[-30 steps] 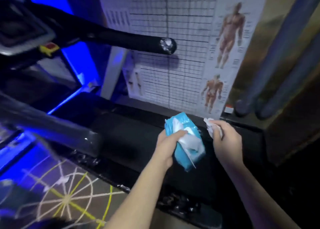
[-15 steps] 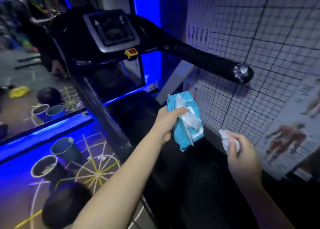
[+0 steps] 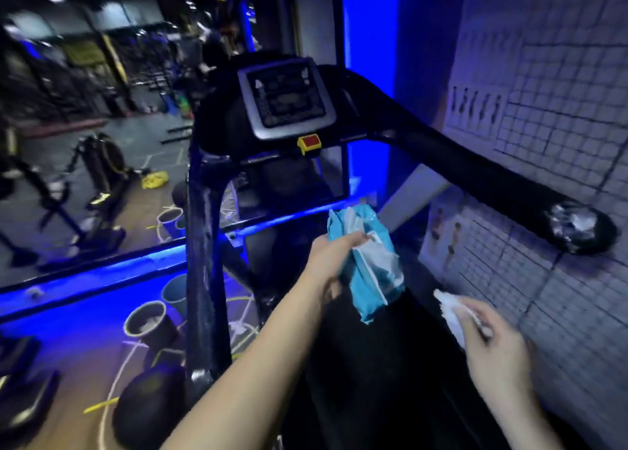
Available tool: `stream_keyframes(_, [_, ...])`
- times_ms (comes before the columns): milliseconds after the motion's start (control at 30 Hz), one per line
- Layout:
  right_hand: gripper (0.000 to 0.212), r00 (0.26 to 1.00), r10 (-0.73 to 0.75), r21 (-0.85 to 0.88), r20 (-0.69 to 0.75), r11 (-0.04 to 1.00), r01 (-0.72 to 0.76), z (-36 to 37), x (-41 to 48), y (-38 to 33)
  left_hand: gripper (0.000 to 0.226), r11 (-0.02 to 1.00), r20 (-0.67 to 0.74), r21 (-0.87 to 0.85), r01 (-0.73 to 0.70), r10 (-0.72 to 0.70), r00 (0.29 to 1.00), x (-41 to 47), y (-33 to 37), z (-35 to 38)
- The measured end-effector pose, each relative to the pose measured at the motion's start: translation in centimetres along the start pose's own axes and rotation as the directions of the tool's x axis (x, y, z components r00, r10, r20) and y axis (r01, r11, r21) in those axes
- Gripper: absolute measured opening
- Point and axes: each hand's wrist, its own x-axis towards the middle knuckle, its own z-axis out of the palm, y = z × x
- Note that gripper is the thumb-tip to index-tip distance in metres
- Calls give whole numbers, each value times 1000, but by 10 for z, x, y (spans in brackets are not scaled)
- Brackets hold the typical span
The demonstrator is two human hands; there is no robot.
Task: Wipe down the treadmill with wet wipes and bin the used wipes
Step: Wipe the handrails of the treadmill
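A black treadmill fills the middle of the view, with its grey console point(image 3: 287, 101) at the top, a right handrail point(image 3: 475, 177) running toward me and a dark belt point(image 3: 390, 381) below. My left hand point(image 3: 334, 254) grips a blue pack of wet wipes point(image 3: 368, 262) above the belt, a white wipe sticking out of its opening. My right hand point(image 3: 492, 341) is lower right, near the wall, closed on a crumpled white wipe point(image 3: 450, 308).
A gridded poster wall point(image 3: 543, 143) stands close on the right. A mirror on the left reflects gym equipment. On the floor at the left sit a round bin with white scraps point(image 3: 147, 322), a blue bucket point(image 3: 175, 291) and a dark ball point(image 3: 149, 412).
My view has swung left and up, from the wall poster to the treadmill console. Both hands keep their hold; the right hand with the wipe has dropped lower and away from the pack.
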Motion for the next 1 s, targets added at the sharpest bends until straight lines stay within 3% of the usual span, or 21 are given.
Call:
stream_keyframes(100, [18, 984, -169, -33, 49, 985, 170, 20, 87, 7, 7, 999, -186, -25, -44, 39, 982, 23, 37, 14])
stream_keyframes(233, [27, 942, -192, 80, 276, 981, 177, 29, 160, -30, 43, 998, -450, -41, -37, 15, 893, 29, 84, 16])
stream_keyframes(333, [17, 893, -205, 139, 401, 977, 162, 31, 193, -72, 29, 997, -550, -61, -43, 3, 835, 15, 124, 7])
stream_keyframes(500, [18, 824, -158, 270, 543, 963, 7, 46, 229, -158, 16, 996, -628, -55, -68, 18, 778, -12, 180, -23])
stream_keyframes(600, [14, 735, -165, 373, 658, 919, -128, 71, 238, -195, 15, 997, -661, -36, -67, 27, 750, -20, 193, -55])
stream_keyframes(700, [10, 660, -210, 384, 721, 914, -129, 108, 240, -208, 5, 996, -714, -67, -66, -2, 701, -25, 198, -90])
stream_keyframes(1000, [25, 615, -233, 383, 753, 916, -122, 256, 258, -222, 36, 963, -680, -255, -88, -114, 725, 27, 197, -167])
